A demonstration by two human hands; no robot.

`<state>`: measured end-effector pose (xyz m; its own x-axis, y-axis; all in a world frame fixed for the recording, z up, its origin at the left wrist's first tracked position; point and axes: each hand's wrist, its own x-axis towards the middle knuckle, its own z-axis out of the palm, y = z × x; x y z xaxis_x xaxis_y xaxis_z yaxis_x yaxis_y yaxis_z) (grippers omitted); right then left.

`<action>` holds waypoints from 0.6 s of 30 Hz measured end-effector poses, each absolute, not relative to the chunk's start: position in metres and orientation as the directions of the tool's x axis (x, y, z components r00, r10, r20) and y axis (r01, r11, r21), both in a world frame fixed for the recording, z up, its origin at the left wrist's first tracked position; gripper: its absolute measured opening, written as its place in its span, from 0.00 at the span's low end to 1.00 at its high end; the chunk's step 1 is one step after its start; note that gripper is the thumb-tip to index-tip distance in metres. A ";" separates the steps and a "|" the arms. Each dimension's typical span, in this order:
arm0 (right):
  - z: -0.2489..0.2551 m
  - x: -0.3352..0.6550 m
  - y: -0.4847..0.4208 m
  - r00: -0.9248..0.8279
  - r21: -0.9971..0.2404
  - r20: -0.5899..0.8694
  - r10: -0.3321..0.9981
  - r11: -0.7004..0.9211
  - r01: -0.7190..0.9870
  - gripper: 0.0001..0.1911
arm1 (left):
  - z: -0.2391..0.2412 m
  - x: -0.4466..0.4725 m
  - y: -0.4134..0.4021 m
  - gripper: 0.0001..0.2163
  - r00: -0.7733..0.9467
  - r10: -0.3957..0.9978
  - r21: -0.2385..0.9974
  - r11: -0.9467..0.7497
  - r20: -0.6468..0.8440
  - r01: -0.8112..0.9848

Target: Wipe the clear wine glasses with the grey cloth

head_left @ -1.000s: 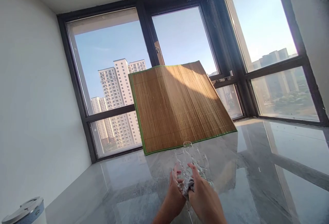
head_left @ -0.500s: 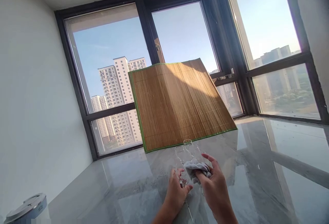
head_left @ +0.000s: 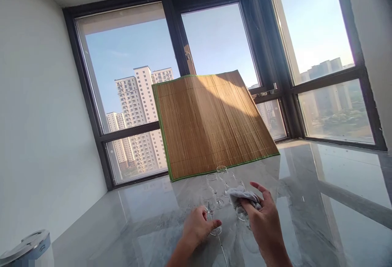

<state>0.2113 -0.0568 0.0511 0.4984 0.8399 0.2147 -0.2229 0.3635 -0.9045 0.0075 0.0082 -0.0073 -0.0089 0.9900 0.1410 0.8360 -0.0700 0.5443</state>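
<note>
My left hand (head_left: 197, 224) is closed around a clear stemmed glass, low on the marble surface. The round foot of this glass (head_left: 217, 231) shows beyond my thumb. A crumpled grey cloth (head_left: 243, 195) is pinched in my right hand (head_left: 265, 214), with the index finger raised off it. Just under the cloth, the rim or foot of another clear glass (head_left: 241, 214) shows; I cannot tell whether my hand touches it. Ahead of both hands, several clear stemmed glasses stand close together, among them one glass (head_left: 212, 181) at the left and another (head_left: 221, 172) farther back.
A bamboo mat (head_left: 211, 124) with green edging leans against the dark window frame (head_left: 176, 38) behind the glasses. The grey marble surface (head_left: 147, 218) reflects the windows. At the lower left is a round silver-lidded container (head_left: 26, 244).
My hands have moved apart: the left one slightly left and down with the glass, the right one to the right with the cloth. The view has shifted a little.
</note>
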 end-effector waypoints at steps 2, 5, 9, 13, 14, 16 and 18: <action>0.051 0.222 -0.055 0.536 -0.912 0.190 0.823 0.350 -0.213 0.38 | -0.010 0.007 0.007 0.15 0.069 0.993 0.569 -0.109 0.090 0.815; 0.052 0.236 -0.055 0.582 -0.929 0.127 0.804 0.301 -0.214 0.38 | -0.015 0.014 0.005 0.08 0.140 0.975 0.588 -0.216 0.172 0.780; 0.054 0.251 -0.056 0.618 -0.933 0.082 0.782 0.278 -0.227 0.40 | -0.017 0.026 0.002 0.06 0.191 0.942 0.591 -0.322 0.275 0.740; 0.049 0.265 -0.051 0.665 -0.926 0.079 0.743 0.302 -0.228 0.40 | -0.017 0.026 0.000 0.09 0.228 0.931 0.605 -0.359 0.284 0.711; 0.046 0.269 -0.049 0.677 -0.930 0.072 0.733 0.293 -0.219 0.40 | -0.017 0.024 -0.001 0.10 0.242 0.924 0.603 -0.378 0.297 0.702; 0.041 0.275 -0.044 0.694 -0.940 0.047 0.718 0.266 -0.212 0.40 | -0.017 0.022 -0.003 0.14 0.280 0.903 0.587 -0.426 0.326 0.688; 0.034 0.279 -0.040 0.701 -0.941 0.021 0.713 0.250 -0.226 0.40 | -0.017 0.021 -0.006 0.18 0.318 0.884 0.566 -0.465 0.344 0.681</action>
<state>0.2788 -0.0402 0.0340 0.7012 0.7127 0.0206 -0.2265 0.2501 -0.9414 0.0206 -0.0060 -0.0172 0.3176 0.8837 0.3438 0.6812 -0.4648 0.5656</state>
